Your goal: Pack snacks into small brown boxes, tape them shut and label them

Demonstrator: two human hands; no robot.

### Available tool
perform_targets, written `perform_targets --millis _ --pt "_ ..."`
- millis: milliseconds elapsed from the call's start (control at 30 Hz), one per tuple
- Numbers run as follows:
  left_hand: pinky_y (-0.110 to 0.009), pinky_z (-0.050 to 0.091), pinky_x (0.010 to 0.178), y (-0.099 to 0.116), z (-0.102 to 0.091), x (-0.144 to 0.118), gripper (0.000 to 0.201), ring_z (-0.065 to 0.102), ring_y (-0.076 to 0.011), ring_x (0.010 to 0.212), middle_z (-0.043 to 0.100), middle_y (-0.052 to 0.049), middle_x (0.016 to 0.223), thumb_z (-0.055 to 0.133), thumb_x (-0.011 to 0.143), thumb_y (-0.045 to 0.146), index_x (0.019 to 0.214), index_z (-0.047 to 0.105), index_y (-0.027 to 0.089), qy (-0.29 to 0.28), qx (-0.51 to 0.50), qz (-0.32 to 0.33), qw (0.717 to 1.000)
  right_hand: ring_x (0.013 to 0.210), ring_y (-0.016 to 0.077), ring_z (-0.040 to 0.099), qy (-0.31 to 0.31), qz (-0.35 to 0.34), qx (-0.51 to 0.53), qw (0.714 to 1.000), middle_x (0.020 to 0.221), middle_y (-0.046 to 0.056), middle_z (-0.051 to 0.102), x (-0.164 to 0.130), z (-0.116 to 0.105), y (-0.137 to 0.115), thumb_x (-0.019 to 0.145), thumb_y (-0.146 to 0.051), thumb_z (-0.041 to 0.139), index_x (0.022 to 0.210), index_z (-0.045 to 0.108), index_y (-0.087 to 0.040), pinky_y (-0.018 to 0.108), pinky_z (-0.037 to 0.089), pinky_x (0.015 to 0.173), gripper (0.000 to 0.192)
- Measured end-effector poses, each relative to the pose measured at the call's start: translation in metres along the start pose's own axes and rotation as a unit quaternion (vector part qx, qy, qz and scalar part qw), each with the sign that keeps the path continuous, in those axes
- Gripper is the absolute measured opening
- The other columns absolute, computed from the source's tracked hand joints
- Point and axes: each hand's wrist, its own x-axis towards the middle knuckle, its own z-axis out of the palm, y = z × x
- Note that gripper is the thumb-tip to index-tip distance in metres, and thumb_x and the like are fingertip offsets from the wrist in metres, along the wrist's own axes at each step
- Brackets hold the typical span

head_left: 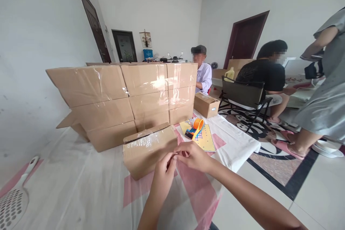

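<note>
My left hand (165, 169) and my right hand (194, 156) meet in front of a cardboard box (151, 149), fingertips pinched together. Whatever lies between the fingers is too small or hidden to make out. The box has a strip of shiny clear tape along its top edge, and its right end is close behind my fingers. Just beyond my right hand, an orange and blue tape dispenser (196, 128) rests on a yellow patterned sheet (208, 140).
Taped cardboard boxes (148, 95) form a stacked wall across the table (88, 187). Another box (207, 105) stands at the far right corner. A white perforated scoop (13, 201) lies front left. One person sits behind the boxes; two others are on the right near a folding chair (244, 91).
</note>
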Motion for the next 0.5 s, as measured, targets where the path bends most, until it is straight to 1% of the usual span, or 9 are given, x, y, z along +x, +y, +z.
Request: perform_targets --millis 67,133,233,367,500 --pt "-0.027 0.038 0.061 0.0 -0.001 -0.001 0.041 0.05 -0.0169 0.065 0.055 -0.001 0.071 0.046 0.099 0.054 0.088 0.065 0.02 0.013 0.016 0.004 1.0 0.065 0.0142 0.059 0.014 -0.007 -0.026 1.0 0.086 0.003 0.071 0.001 0.001 0.001 0.1 -0.038 0.06 0.092 0.079 -0.024 0.027 0.046 0.06 0.024" --pt "-0.027 0.037 0.06 -0.002 -0.002 -0.001 0.041 0.048 -0.0165 0.063 0.054 -0.001 0.071 0.047 0.098 0.055 0.087 0.065 0.02 0.03 0.022 0.008 0.999 0.068 0.0147 0.06 0.015 -0.006 -0.043 0.999 0.089 0.004 0.07 0.003 -0.001 0.0 0.1 -0.035 0.059 0.09 0.077 -0.024 0.028 0.046 0.061 0.024" --pt "-0.027 0.037 0.06 -0.003 -0.001 -0.001 0.042 0.049 -0.0168 0.064 0.055 -0.001 0.072 0.048 0.097 0.057 0.087 0.064 0.02 0.039 0.014 0.002 0.999 0.069 0.0146 0.059 -0.013 -0.007 -0.061 0.998 0.087 0.002 0.067 0.005 -0.004 -0.003 0.1 -0.029 0.058 0.088 0.073 -0.024 0.027 0.044 0.063 0.02" --pt "-0.026 0.035 0.056 -0.004 0.0 -0.001 0.04 0.043 -0.0148 0.06 0.048 0.001 0.067 0.051 0.095 0.056 0.087 0.064 0.019 0.035 -0.034 -0.02 0.999 0.075 0.0161 0.06 -0.044 -0.021 -0.097 0.994 0.091 0.002 0.067 0.009 -0.006 -0.01 0.101 -0.022 0.051 0.091 0.066 -0.023 0.028 0.044 0.067 0.019" --pt "-0.025 0.03 0.052 -0.004 -0.003 -0.001 0.041 0.037 -0.0127 0.056 0.043 0.002 0.063 0.054 0.092 0.056 0.09 0.066 0.017 0.05 -0.071 -0.036 0.996 0.072 0.0159 0.055 -0.072 -0.026 -0.145 0.987 0.088 0.002 0.063 0.016 -0.006 -0.017 0.101 -0.019 0.047 0.089 0.06 -0.023 0.028 0.04 0.065 0.018"
